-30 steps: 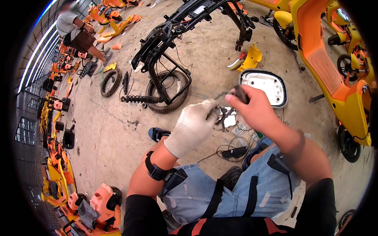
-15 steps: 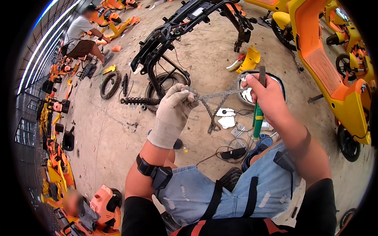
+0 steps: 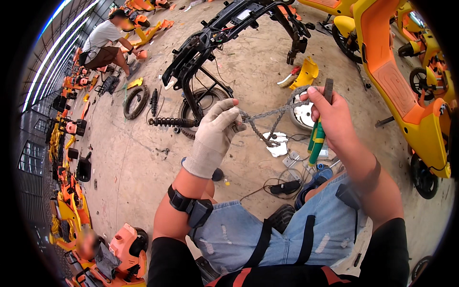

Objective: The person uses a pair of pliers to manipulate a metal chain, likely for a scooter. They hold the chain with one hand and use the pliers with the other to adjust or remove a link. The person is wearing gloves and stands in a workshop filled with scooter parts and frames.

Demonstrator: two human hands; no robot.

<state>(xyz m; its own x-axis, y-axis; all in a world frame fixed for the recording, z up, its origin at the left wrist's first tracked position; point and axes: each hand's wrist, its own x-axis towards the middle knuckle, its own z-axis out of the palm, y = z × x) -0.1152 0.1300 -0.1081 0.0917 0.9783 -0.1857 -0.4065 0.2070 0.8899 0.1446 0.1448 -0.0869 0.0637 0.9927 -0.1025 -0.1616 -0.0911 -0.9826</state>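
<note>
My left hand point(image 3: 215, 129), in a pale knitted glove, pinches a grey metal chain point(image 3: 265, 115) up in front of me. Loops of the chain hang down over white plastic pieces point(image 3: 278, 149) on the floor. My bare right hand point(image 3: 332, 122) is closed on a green-and-yellow-handled tool point(image 3: 315, 150) with a dark grey head, and also holds the chain near its thumb. Behind that hand lies a white, dark-rimmed shell point(image 3: 301, 117), partly hidden.
A black scooter frame point(image 3: 224, 21) stands ahead near tires point(image 3: 130, 107), shock absorbers point(image 3: 169, 122) and a yellow panel point(image 3: 308, 71). A yellow-orange scooter point(image 3: 387, 81) is close at right; scooter rows point(image 3: 71, 210) line the left. Cables point(image 3: 263, 184) lie by my feet. Another person point(image 3: 98, 43) crouches upper left.
Both my hands have risen, lifting the chain into a stretched span with hanging loops. The green-handled tool has come into clear view in my right hand. The other person has bent lower, further right.
</note>
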